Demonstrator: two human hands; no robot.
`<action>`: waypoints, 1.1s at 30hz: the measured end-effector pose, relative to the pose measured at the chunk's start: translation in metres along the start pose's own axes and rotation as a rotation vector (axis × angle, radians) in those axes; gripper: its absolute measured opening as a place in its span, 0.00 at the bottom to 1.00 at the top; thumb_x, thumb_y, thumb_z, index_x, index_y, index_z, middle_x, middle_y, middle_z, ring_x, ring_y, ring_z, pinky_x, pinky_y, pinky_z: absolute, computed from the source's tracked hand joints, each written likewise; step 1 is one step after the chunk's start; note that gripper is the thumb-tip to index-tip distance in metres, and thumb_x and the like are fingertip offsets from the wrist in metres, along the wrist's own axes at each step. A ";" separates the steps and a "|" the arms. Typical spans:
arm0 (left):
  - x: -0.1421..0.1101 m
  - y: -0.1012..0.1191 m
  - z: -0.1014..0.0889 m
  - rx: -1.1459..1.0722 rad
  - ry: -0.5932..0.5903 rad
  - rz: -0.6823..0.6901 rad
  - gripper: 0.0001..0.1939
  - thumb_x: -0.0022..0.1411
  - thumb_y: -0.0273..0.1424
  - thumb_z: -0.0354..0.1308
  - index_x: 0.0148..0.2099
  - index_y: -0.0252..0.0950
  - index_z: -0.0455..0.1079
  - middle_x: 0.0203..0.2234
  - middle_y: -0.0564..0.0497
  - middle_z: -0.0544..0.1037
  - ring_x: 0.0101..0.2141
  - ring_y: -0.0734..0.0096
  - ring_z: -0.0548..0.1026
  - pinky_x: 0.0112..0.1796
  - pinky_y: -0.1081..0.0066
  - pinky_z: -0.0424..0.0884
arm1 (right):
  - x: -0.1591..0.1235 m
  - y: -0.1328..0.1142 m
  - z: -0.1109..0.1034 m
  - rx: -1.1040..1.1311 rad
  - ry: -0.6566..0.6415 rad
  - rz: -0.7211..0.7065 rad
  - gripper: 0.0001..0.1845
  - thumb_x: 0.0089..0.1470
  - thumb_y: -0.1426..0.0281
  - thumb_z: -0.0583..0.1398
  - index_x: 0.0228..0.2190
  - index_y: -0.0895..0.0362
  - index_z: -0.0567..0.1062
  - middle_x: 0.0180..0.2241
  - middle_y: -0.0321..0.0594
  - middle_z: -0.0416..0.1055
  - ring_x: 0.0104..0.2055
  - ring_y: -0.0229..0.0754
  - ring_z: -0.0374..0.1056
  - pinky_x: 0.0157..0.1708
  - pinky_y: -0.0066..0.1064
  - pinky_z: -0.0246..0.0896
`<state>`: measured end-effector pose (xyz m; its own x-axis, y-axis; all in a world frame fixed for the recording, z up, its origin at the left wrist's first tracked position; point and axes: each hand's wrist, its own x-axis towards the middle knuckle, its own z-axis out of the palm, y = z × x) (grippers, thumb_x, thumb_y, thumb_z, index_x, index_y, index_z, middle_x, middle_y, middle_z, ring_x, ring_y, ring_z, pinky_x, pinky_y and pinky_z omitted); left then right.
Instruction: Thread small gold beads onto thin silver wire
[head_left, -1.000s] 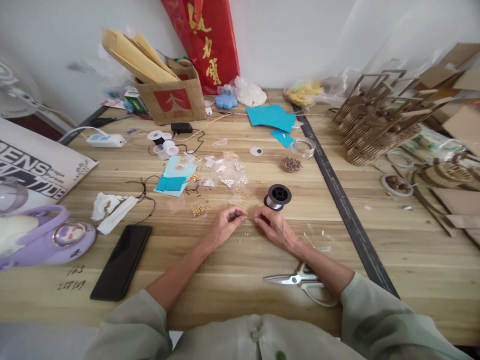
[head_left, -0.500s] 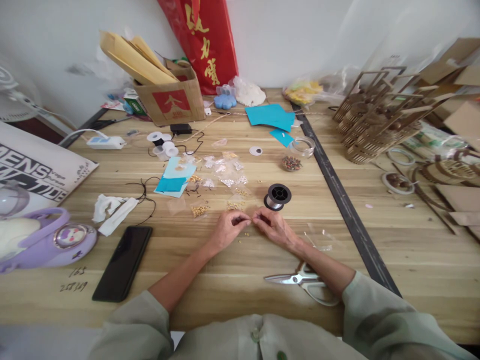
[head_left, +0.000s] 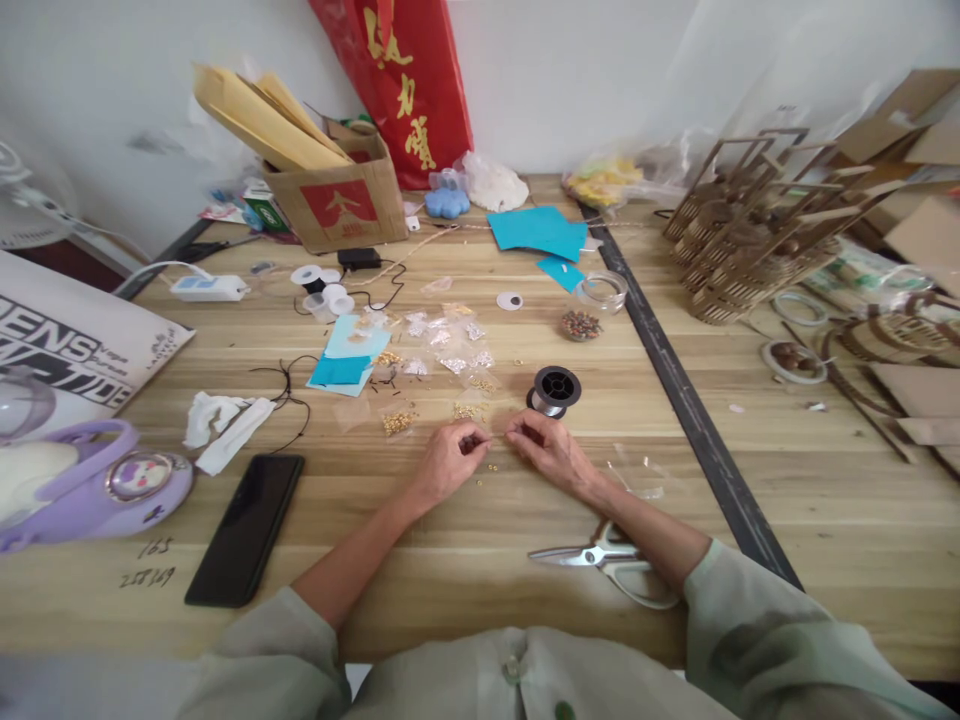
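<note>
My left hand (head_left: pixel 448 458) is pinched closed above the table, its fingertips pointing right. Facing it across a small gap, my right hand (head_left: pixel 549 448) is pinched too. Whatever lies between either set of fingertips is too small to make out. Just behind my right hand stands a black spool (head_left: pixel 555 391) of thin clear or silvery line. A few tiny gold beads (head_left: pixel 492 468) lie on the wood below my fingertips. Beyond my left hand are a small heap of gold beads (head_left: pixel 466 411) and a little bag of gold beads (head_left: pixel 398 422).
Scissors (head_left: pixel 596 555) lie by my right forearm, and a black phone (head_left: pixel 245 530) is left of my left forearm. Small bags of silvery pieces (head_left: pixel 454 350) and blue cards (head_left: pixel 341 368) lie further back. A dish of mixed beads (head_left: pixel 581 325) and wooden baskets (head_left: pixel 739 250) stand to the right.
My left fingertips have drawn a little to the left, so the gap between my two hands is wider. My right hand has hardly moved. The view has shifted slightly.
</note>
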<state>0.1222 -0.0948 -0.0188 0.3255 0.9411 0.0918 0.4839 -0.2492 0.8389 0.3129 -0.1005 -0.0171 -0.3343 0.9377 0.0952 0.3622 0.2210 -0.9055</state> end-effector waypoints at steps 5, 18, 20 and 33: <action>-0.003 -0.002 -0.001 0.122 0.012 0.043 0.04 0.54 0.22 0.57 0.28 0.32 0.71 0.21 0.53 0.72 0.22 0.78 0.67 0.26 0.77 0.63 | 0.001 0.003 0.000 0.002 0.043 0.024 0.08 0.57 0.68 0.54 0.29 0.58 0.68 0.20 0.31 0.60 0.24 0.34 0.56 0.24 0.26 0.51; -0.005 -0.002 -0.014 0.263 -0.087 0.140 0.06 0.55 0.21 0.56 0.28 0.34 0.71 0.23 0.53 0.72 0.24 0.76 0.67 0.28 0.76 0.62 | -0.001 0.010 0.001 -0.323 0.023 -0.188 0.05 0.57 0.75 0.53 0.31 0.57 0.69 0.31 0.39 0.67 0.32 0.39 0.63 0.33 0.28 0.56; -0.005 -0.002 -0.014 0.251 -0.094 0.134 0.06 0.55 0.21 0.56 0.29 0.34 0.72 0.23 0.53 0.73 0.24 0.76 0.68 0.28 0.76 0.63 | -0.002 0.009 0.001 -0.329 0.016 -0.193 0.06 0.57 0.75 0.53 0.32 0.57 0.70 0.31 0.40 0.68 0.31 0.38 0.63 0.32 0.28 0.56; -0.003 -0.004 -0.014 0.150 -0.104 0.045 0.04 0.55 0.24 0.57 0.30 0.34 0.73 0.24 0.52 0.77 0.24 0.76 0.70 0.28 0.76 0.65 | -0.002 0.007 0.000 -0.319 0.047 -0.232 0.07 0.58 0.75 0.53 0.37 0.57 0.70 0.32 0.40 0.69 0.32 0.38 0.64 0.32 0.27 0.57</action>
<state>0.1077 -0.0937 -0.0144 0.4279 0.9015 0.0650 0.5798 -0.3290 0.7454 0.3162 -0.1010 -0.0236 -0.4015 0.8627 0.3075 0.5361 0.4936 -0.6848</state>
